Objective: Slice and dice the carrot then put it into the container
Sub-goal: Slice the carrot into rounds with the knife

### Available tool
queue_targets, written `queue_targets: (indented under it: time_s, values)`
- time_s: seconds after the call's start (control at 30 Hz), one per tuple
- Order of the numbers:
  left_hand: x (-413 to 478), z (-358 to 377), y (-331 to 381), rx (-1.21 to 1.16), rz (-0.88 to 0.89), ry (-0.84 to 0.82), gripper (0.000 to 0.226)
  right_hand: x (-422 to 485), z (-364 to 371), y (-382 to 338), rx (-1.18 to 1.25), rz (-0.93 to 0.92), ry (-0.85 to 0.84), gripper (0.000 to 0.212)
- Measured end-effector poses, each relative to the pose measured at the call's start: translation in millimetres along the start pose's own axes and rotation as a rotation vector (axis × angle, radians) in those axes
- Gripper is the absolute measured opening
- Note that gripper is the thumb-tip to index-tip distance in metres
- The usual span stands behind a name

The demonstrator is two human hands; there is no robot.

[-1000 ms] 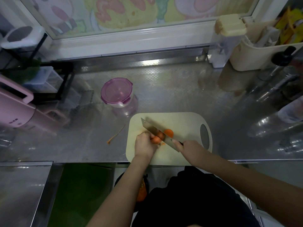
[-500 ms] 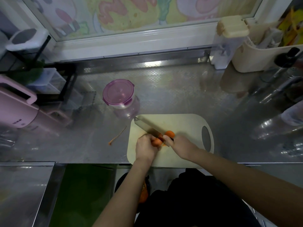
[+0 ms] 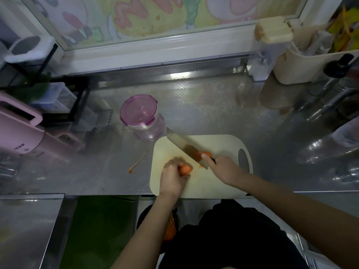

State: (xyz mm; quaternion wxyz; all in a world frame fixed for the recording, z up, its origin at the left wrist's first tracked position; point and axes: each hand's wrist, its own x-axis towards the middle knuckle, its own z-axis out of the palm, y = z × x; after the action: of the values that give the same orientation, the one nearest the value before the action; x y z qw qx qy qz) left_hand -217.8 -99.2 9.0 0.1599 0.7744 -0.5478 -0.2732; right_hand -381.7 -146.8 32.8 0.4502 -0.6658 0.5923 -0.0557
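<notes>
A cream cutting board (image 3: 219, 183) lies at the counter's front edge. My left hand (image 3: 172, 177) grips a stub of orange carrot (image 3: 185, 169) on the board's left part. My right hand (image 3: 223, 168) holds the handle of a broad cleaver (image 3: 184, 146), whose blade points up-left across the board, a gap apart from the held carrot. Cut carrot pieces (image 3: 206, 153) lie behind the blade, and a small bit (image 3: 201, 166) lies by its heel. A clear container with a purple clip lid (image 3: 138, 111), closed, stands just beyond the board's top-left corner.
A thin carrot peel strip (image 3: 138, 162) lies on the steel counter (image 3: 204, 109) left of the board. A pink appliance (image 3: 21, 133) sits far left. A cream bin (image 3: 310, 63), a dispenser (image 3: 270, 47) and bottles (image 3: 338, 105) crowd the right side.
The cleaver has pulled away to the right from the carrot in my left hand, leaving a gap. My left hand stays in place on the carrot stub.
</notes>
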Motion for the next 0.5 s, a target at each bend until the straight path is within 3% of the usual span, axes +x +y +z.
queue_targets:
  time_s: [0.5]
  values:
    - [-4.0, -0.6, -0.4, -0.099, -0.038, 0.075, 0.025, -24.9, 8.0, -2.5, 0.025, -0.066, -0.036, 0.053]
